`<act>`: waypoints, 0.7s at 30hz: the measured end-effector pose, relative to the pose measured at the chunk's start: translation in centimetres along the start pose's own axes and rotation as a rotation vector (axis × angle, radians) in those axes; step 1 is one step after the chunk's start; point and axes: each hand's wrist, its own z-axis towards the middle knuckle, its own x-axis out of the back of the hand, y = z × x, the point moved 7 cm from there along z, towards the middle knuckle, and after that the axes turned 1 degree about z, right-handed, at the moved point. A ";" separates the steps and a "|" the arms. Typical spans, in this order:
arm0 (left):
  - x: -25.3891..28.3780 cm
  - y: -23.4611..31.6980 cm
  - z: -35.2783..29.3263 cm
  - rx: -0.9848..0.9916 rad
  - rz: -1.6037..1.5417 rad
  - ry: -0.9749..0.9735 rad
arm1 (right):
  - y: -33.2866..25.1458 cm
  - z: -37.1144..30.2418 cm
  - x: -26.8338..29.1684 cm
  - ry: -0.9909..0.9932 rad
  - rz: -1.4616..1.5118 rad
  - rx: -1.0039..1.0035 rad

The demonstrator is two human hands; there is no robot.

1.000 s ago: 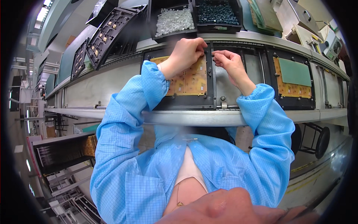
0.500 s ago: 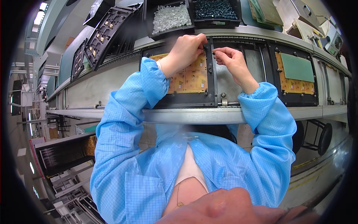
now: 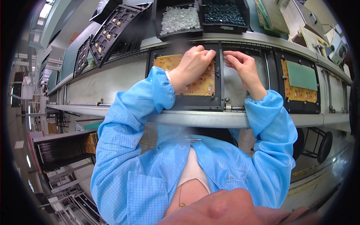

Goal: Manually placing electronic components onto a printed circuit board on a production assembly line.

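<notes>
Here are both bare hands up at the conveyor line, working around the upper right corner of a yellow circuit board [image 3: 205, 88] that lies flat in a black frame [image 3: 198, 103]. The left hand [image 3: 192, 64] reaches across the board from the left, fingers bent and tips drawn in near that corner; they point away from view, so whether anything is pinched there, I can't tell. Over on the other side of the frame's right bar, the right hand [image 3: 243, 68] hovers with thumb and forefinger brought nearly together, the two hands near each other but apart; any small piece between those tips is too tiny to make out. How far along? The board looks seated in its frame, so that much appears done, while the corner under the left hand looks like work in progress, not yet finished. Compare the second yellow board [image 3: 294, 93] off to the right, in a frame of its own: a green sheet [image 3: 302, 76] covers most of it, and the nearer one shows no such cover. Supplies look plentiful, too: a black bin [image 3: 179, 36] of whitish pieces and a second bin [image 3: 225, 28] of dark ones stand behind the rail, both well stocked.
</notes>
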 end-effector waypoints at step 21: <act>2.6 -14.8 2.3 0.427 -0.244 0.162 | -1.7 0.3 0.0 -0.100 -0.035 -0.051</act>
